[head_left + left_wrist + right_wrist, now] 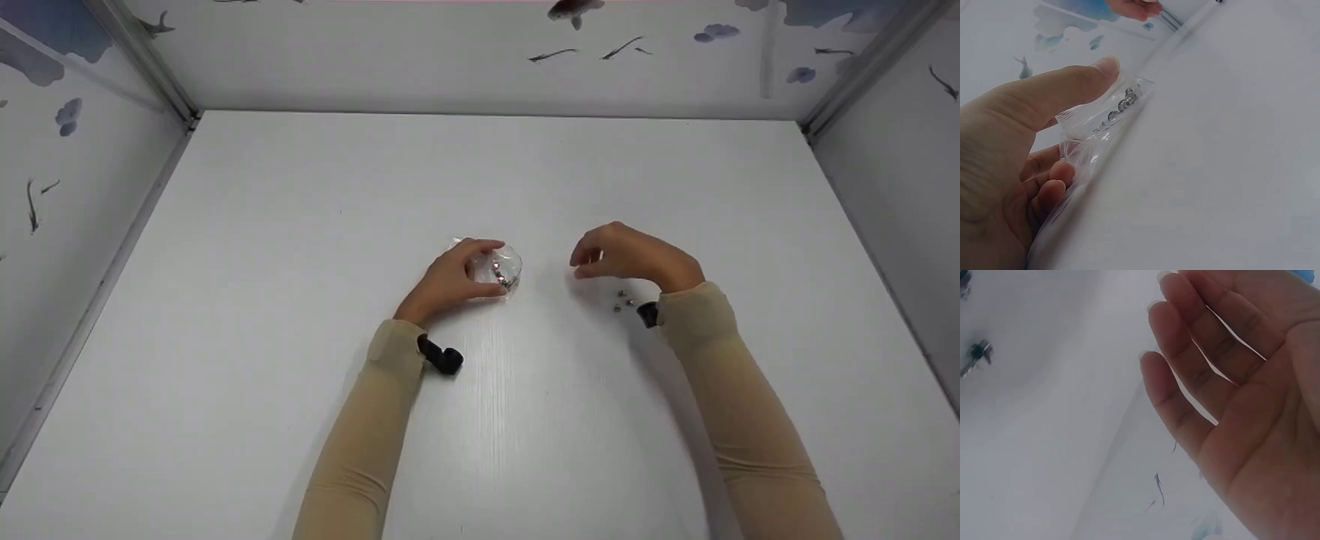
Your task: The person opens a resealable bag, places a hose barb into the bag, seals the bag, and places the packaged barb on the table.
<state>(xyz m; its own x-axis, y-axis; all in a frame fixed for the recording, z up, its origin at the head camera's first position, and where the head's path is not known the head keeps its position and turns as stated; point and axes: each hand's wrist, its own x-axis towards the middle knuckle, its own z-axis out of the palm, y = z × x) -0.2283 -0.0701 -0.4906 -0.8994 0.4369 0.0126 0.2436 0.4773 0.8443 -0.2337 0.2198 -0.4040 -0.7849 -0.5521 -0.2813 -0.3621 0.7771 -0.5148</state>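
While left hand [448, 277] grips bag [511, 259], patterned walls [420, 71] around

Left hand [448, 276] around clear bag [511, 259] — right hand [631, 253] apart

Bits [630, 302] too small to name, sleeves [750, 420] cut off below

In the head view, the left hand [450, 275] hides part of the bag [512, 258], whose contents [501, 279] are also too small to identify. In the right wrist view, the right hand [1258, 410] is cropped by the right edge, and a dark thing [980, 351] is blurred.
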